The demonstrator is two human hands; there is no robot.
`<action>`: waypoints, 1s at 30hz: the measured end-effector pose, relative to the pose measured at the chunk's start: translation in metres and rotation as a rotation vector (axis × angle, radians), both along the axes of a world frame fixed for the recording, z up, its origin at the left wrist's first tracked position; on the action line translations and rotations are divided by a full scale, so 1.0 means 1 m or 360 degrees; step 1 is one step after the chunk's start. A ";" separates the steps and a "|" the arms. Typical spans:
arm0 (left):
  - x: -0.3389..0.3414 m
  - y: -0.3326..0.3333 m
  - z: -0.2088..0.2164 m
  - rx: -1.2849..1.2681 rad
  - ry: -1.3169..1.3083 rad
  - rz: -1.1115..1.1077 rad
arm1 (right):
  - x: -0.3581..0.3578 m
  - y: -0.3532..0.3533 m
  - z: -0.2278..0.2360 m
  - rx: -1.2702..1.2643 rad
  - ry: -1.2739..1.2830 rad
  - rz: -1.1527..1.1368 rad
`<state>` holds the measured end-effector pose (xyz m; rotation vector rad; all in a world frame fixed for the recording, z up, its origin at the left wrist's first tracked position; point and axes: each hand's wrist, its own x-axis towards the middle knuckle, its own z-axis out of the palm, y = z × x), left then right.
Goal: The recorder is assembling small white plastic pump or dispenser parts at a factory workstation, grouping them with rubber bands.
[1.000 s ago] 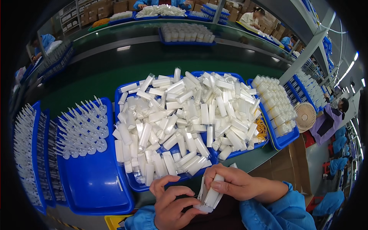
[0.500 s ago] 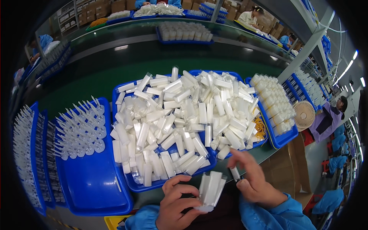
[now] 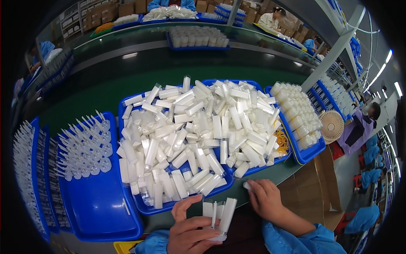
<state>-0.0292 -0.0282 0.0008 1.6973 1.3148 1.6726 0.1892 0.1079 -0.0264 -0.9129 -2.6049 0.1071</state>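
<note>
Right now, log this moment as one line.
left hand: holds bunch of white tubes | right hand: fingertips on one white tube at table edge | blue tray: piled with tubes

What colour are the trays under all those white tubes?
Bright blue trays, clearest in the head view.

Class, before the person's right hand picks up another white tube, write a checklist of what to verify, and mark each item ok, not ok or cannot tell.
1. Left hand grips its bundle of white tubes upright: ok.
2. Right hand is on a loose tube at the table edge: ok.
3. Whether that tube is firmly pinched: cannot tell.
4. Blue tray of loose tubes lies close ahead: ok.
5. Path from tray to bundle is unobstructed: ok.
</note>
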 end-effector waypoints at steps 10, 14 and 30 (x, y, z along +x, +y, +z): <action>0.003 0.006 0.003 0.0077 0.0270 -0.0090 | -0.021 0.008 0.059 -0.1383 0.1395 0.0289; 0.004 0.007 0.004 0.0082 0.0279 -0.0056 | -0.034 0.015 0.074 -0.2263 0.1297 0.0244; 0.003 0.008 -0.002 0.0004 0.0181 -0.0040 | -0.051 0.022 0.079 -0.1396 0.0413 0.0563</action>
